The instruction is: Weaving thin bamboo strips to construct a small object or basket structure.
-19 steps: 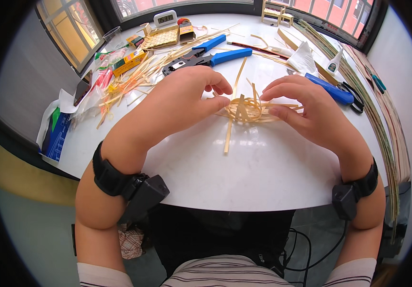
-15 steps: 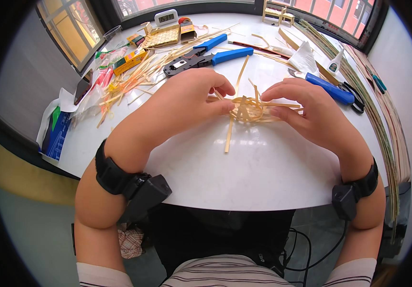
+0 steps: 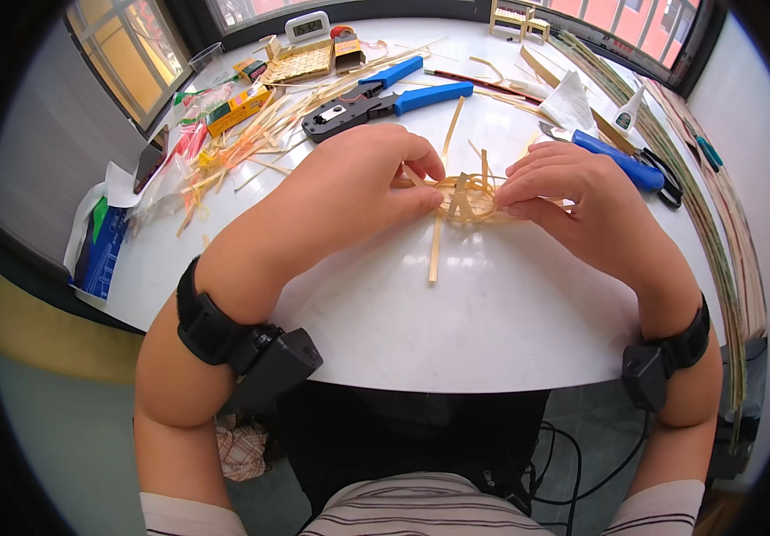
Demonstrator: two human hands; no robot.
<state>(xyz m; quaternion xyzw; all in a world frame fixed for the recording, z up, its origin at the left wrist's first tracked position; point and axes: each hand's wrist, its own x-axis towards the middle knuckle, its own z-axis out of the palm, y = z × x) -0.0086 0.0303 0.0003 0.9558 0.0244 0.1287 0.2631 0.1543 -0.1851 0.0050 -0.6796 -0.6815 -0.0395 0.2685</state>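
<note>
Between my hands is a small round weave of thin bamboo strips (image 3: 469, 198), with loose strip ends sticking out around it. One flat strip (image 3: 435, 250) runs from it toward me across the white table. My left hand (image 3: 403, 174) pinches the weave's left edge between thumb and fingers. At the right edge, my right hand (image 3: 547, 186) has thumb and fingertips closed on the strips. The exact strips under the fingertips are partly hidden.
Behind my left hand lies a blue-handled crimping tool (image 3: 376, 103). Loose bamboo strips (image 3: 251, 147) pile up at the left, near a yellow box (image 3: 237, 110). A blue-handled tool (image 3: 617, 163) and black scissors (image 3: 662, 174) lie right. Long bamboo lengths (image 3: 698, 210) line the right edge.
My right hand has moved slightly left, and its fingertips have closed in on the weave's right edge. The weave has shifted a little right, with a strip end now standing more upright.
</note>
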